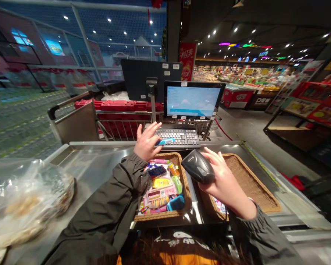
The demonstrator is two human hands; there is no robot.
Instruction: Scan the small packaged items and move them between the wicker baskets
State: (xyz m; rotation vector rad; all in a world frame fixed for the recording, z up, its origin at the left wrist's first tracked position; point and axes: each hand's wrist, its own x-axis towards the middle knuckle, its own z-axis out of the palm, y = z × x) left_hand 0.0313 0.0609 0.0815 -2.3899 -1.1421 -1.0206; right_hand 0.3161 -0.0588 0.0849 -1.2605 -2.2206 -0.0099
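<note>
metal desk (85,162) | my left hand (147,142) pinches blue packet (168,141), 12 o'clock, by one end, likely to leave its label bare | my right hand (219,176) grips black scanner (198,166), 1 o'clock

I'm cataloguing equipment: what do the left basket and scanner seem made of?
Left basket: woven wicker or plastic imitation, satin-looking; tan strands show along its rim. Scanner: probably hard plastic, smooth and semi-matte; its black shell shows soft highlights.

Behind the lit monitor (193,99) I read "冰红茶" on a red banner (187,60); right of the monitor, "P" on a dark stand (260,104).
</note>
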